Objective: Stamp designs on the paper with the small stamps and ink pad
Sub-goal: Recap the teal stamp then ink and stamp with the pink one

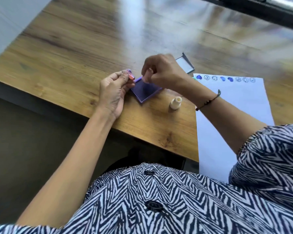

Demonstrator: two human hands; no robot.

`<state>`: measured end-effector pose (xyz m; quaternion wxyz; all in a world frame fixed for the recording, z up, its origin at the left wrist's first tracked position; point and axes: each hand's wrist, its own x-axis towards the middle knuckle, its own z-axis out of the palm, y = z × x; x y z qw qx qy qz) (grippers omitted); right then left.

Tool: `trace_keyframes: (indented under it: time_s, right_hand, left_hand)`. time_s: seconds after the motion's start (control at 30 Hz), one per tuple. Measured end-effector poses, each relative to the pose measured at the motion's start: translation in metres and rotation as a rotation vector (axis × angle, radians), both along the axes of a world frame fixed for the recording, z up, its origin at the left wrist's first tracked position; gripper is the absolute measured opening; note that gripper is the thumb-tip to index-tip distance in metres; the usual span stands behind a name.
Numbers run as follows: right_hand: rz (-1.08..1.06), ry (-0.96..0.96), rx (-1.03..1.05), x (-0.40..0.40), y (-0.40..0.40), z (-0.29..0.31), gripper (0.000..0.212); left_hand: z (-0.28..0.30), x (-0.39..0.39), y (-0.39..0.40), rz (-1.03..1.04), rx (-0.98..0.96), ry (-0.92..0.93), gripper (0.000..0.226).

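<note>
A purple ink pad (143,91) lies open on the wooden table (71,48). My left hand (114,92) is at the pad's left corner and pinches a small orange stamp (131,76) with an inked purple face. My right hand (161,70) hovers over the pad's far edge, its fingers curled around a small pale piece (146,76) that is too blurred to identify. A white sheet of paper (230,112) lies to the right, with a row of blue stamped hearts and smiley faces (227,79) along its far edge.
A cream stamp (175,103) stands upright just right of the ink pad. The pad's grey lid (185,65) lies behind my right hand. A bit of green (194,78) shows at the paper's corner. The table's near edge runs diagonally below my left hand.
</note>
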<state>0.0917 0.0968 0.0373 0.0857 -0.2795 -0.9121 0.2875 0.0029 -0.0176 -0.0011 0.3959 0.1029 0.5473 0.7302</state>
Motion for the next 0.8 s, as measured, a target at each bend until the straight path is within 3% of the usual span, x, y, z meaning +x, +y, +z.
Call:
trace_keyframes:
  time_s: [0.1, 0.23, 0.53, 0.6, 0.67, 0.8]
  right_hand:
    - [0.009, 0.135, 0.057, 0.002, -0.014, -0.003, 0.021]
    - [0.137, -0.03, 0.241, 0.006, -0.036, -0.024, 0.013]
    - [0.086, -0.105, 0.131, -0.004, -0.026, -0.013, 0.02]
    - [-0.039, 0.082, 0.009, 0.004, -0.019, -0.001, 0.02]
    - [-0.227, 0.398, -0.077, 0.028, -0.009, 0.012, 0.014]
    - [-0.654, 0.831, -0.278, 0.108, 0.018, 0.011, 0.012]
  left_hand:
    - [-0.003, -0.001, -0.003, 0.021, 0.008, -0.001, 0.017]
    - [-0.003, 0.0, -0.001, 0.051, 0.004, -0.024, 0.018]
    - [0.005, 0.003, 0.001, 0.066, -0.006, 0.009, 0.017]
    - [0.014, 0.006, 0.007, 0.054, 0.012, 0.038, 0.016]
    - [0.026, 0.014, 0.017, 0.013, 0.045, 0.077, 0.016]
    - [0.048, 0.059, 0.045, -0.165, 0.155, 0.14, 0.017]
